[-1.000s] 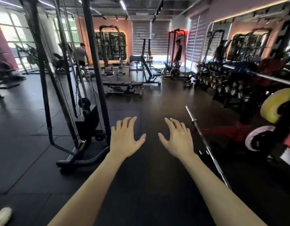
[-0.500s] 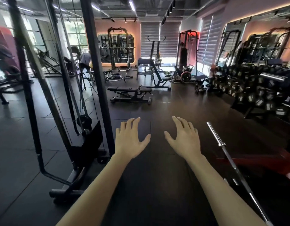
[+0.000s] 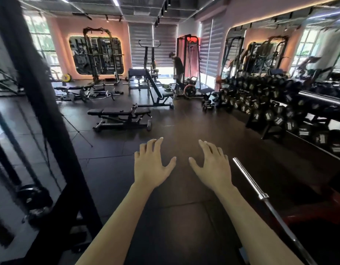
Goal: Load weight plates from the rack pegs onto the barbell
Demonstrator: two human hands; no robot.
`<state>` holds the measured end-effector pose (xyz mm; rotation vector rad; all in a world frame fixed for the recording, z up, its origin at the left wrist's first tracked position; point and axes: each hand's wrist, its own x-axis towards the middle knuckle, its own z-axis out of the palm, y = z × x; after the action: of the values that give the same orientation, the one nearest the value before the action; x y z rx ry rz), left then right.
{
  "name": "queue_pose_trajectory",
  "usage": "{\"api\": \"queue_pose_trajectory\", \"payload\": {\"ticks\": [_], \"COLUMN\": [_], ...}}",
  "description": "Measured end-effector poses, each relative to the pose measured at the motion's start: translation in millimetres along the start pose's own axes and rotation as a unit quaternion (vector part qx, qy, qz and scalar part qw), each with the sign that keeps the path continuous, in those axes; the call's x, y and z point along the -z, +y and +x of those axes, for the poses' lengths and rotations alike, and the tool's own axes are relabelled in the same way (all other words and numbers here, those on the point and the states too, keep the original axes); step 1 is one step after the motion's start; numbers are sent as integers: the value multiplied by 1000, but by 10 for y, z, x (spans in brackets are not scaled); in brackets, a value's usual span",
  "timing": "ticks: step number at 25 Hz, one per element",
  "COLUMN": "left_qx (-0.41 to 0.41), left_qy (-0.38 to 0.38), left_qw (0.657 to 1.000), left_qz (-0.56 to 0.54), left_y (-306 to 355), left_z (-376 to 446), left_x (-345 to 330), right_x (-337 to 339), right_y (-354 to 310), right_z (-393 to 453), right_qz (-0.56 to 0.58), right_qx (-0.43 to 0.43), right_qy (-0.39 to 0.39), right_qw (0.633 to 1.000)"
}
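My left hand [image 3: 152,165] and my right hand [image 3: 213,166] are stretched out in front of me, palms down, fingers spread, holding nothing. The steel barbell [image 3: 249,180] lies on the dark rubber floor to the right of my right hand, its bare sleeve end pointing away from me. Neither hand touches it. A red frame part [image 3: 306,215] shows beside the bar at lower right. No weight plates on rack pegs are in view close by.
A black cable machine upright [image 3: 43,104] stands close on my left. A flat bench [image 3: 123,115] sits ahead, a dumbbell rack [image 3: 276,111] lines the right wall, with a chrome bar end [image 3: 322,99] above it. A person [image 3: 177,69] stands far back.
My view has turned left and lifted: the yellow and white plates and red rack at right left the frame, and the barbell slid toward the lower right. Both hands stayed spread and empty.
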<state>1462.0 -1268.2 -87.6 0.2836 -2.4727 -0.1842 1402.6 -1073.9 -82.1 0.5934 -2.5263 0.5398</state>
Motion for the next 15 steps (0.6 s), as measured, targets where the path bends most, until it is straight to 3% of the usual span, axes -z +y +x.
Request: {"api": "queue_pose_trajectory", "payload": {"ticks": [15], "left_qx": [-25], "left_qy": [-16], "left_qw": [999], "left_qz": [-40], "left_y": [-200], "left_z": [3780], "left_x": [-2791], "right_x": [-2023], "right_y": [1414], "right_z": [3805], "right_qz": [8], "right_qx": [-45], "right_qy": [4], "right_qw": [999]}}
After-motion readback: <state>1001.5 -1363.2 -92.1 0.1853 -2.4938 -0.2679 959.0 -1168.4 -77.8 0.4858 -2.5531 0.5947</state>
